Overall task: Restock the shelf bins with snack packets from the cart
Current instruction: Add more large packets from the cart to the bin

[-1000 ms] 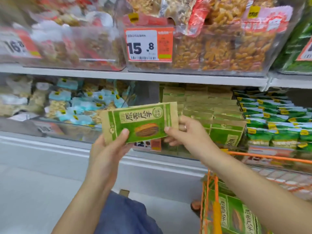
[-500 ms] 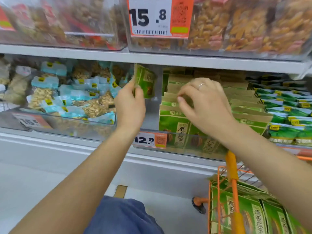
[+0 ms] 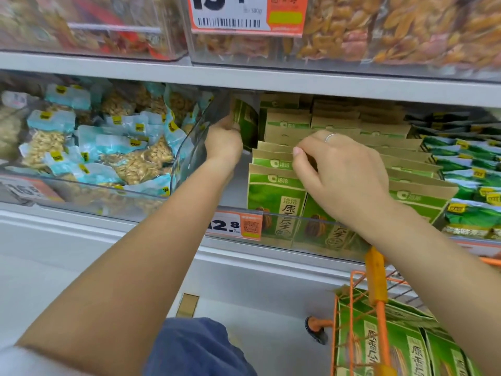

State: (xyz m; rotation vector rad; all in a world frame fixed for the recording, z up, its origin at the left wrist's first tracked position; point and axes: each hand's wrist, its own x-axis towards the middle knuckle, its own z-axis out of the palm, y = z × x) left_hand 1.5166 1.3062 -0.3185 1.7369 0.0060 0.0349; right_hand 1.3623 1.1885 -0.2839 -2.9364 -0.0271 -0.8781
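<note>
Partly hidden behind the left hand (image 3: pixel 223 142), its gripped green packet (image 3: pixel 245 123); right hand (image 3: pixel 341 172) pinching stacked packets' (image 3: pixel 273 191) tops.

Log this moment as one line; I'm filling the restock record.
step: shelving packet | left hand: holds green packet at bin's left rear | right hand: pinches shelved packets | cart: more packets

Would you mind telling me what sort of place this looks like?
Most likely a supermarket snack aisle: orange-and-white price tags are clipped to clear plastic shelf bins full of packaged snacks, and an orange wire cart holds more green paper snack packets.
</note>
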